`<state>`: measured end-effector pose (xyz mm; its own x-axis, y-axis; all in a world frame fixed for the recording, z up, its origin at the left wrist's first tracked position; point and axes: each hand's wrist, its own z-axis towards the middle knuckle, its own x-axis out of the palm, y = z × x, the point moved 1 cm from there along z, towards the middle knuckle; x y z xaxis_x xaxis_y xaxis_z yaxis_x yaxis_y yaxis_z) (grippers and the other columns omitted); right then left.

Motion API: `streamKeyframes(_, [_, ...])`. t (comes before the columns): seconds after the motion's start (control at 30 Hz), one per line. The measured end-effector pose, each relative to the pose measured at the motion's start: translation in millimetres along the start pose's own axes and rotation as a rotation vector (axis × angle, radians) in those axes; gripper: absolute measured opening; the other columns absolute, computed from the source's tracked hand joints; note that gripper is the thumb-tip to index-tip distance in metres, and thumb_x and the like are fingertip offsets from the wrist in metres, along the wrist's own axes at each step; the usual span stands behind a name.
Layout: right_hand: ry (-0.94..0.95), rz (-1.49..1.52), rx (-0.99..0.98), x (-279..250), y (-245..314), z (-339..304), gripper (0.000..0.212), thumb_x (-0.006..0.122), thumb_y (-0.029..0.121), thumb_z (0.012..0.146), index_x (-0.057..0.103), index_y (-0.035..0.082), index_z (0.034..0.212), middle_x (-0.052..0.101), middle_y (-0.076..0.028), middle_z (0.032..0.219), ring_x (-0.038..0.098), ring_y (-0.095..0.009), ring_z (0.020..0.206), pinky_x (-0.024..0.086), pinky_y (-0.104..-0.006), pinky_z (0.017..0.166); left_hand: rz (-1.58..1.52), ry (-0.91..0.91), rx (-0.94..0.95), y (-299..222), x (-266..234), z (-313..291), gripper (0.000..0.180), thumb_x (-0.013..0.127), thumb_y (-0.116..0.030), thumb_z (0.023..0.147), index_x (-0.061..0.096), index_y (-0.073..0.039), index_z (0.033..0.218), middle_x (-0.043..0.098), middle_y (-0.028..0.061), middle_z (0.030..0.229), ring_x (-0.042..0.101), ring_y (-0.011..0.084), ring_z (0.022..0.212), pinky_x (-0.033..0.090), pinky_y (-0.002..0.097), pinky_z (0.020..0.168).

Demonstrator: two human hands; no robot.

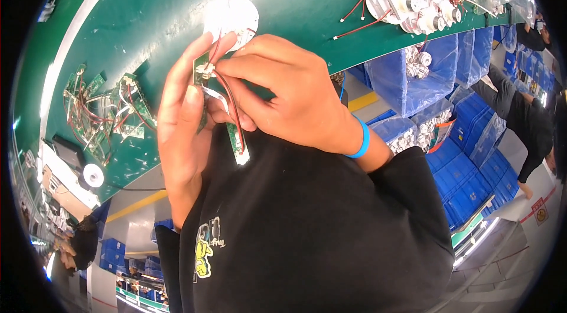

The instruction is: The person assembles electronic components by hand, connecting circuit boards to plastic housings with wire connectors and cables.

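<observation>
My left hand (183, 118) holds a small green circuit board (202, 68) upright between its fingers. My right hand (283, 91), with a blue band on its wrist, pinches the red and white wires (229, 97) at a white connector on that board. A second narrow green board (237, 143) hangs from the wires below my hands, over my black shirt. A round white lamp part (236, 14) lies on the green bench just behind my fingertips.
A heap of green boards with red wires (106, 115) lies on the green bench (147, 11) to the left. Several white round lamp parts (413, 0) sit at the far right. Blue crates in plastic bags (466, 159) stand below; another person (525, 118) is at the right.
</observation>
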<state>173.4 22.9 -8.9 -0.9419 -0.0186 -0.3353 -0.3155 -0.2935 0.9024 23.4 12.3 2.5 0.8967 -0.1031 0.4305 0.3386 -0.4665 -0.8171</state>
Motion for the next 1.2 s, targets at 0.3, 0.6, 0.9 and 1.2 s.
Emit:
streamKeyframes(0.3, [0.102,0.095,0.133,-5,-3,2,0.012,0.071,-0.001,0.071,0.07,0.004,0.082,0.063,-0.003,0.07,0.053,-0.015,0.059,0.042,-0.0264,0.051,0.027,-0.027,0.021,3,-4,-2,0.063,0.052,-0.03,0.096,0.027,0.005,0.142,0.039,0.0298,0.141,0.062,0.0301,0.105,0.052,0.036,0.088])
streamKeyframes(0.6, [0.092,0.237,0.198,-4,-8,2,0.006,0.07,-0.001,0.073,0.068,0.002,0.078,0.059,-0.002,0.065,0.045,-0.01,0.052,0.036,-0.024,0.048,0.04,-0.084,-0.03,7,-8,-3,0.055,0.046,-0.022,0.098,0.031,0.01,0.14,0.049,0.0293,0.133,0.057,0.0124,0.056,0.049,0.0239,0.052])
streamKeyframes(0.9, [0.194,0.371,0.31,-6,-14,6,0.007,0.069,0.0,0.075,0.063,-0.002,0.075,0.058,-0.006,0.068,0.05,-0.01,0.054,0.042,-0.0244,0.052,0.062,-0.131,-0.013,2,-2,1,0.056,0.047,-0.022,0.097,0.031,0.011,0.14,0.052,0.0275,0.13,0.053,0.0094,0.053,0.044,0.0201,0.051])
streamKeyframes(1.2, [0.259,0.283,0.311,-9,-15,11,0.01,0.069,0.005,0.074,0.063,-0.003,0.072,0.057,-0.008,0.064,0.05,-0.014,0.051,0.041,-0.0254,0.051,0.134,-0.115,-0.097,7,-17,-2,0.062,0.05,-0.025,0.097,0.024,0.007,0.144,0.063,0.0213,0.108,0.052,0.009,0.049,0.047,0.0243,0.043])
